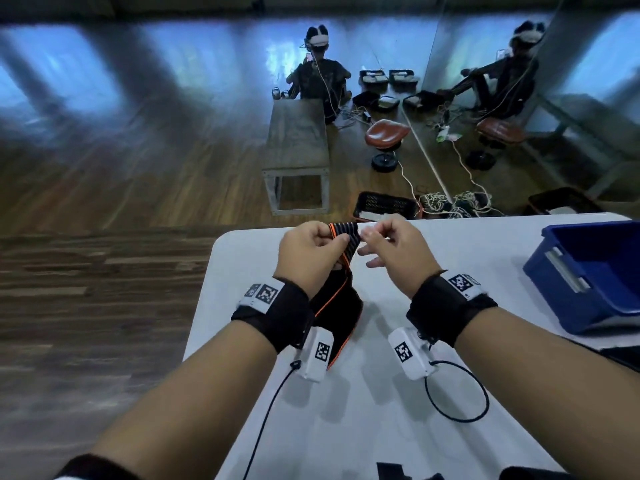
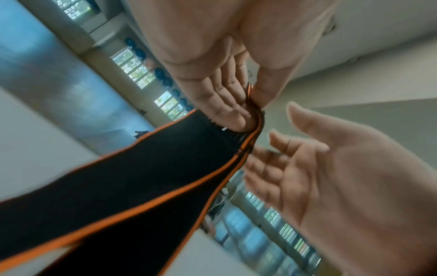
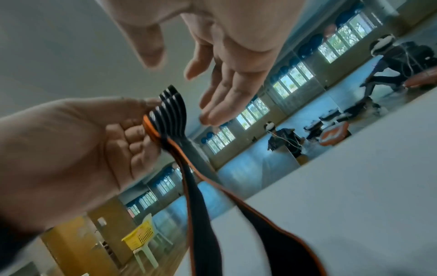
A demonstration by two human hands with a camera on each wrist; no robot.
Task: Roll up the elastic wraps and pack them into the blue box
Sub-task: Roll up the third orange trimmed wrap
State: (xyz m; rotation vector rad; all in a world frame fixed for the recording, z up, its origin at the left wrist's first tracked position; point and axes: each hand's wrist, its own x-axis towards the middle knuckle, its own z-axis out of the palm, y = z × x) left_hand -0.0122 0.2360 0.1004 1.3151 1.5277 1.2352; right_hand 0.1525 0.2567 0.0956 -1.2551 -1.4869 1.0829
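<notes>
Head view shows the left hand pinching one end of a black, orange-edged wrap above the desk, its tail draping down past the wrist. The right hand is just beside that end, fingers loose and apart, holding nothing. The wrap looks light, soft and stretchy, likely to unroll unless its end is kept pinched. The box sits well right. No brand or writing is readable, only square markers on the wristbands.
</notes>
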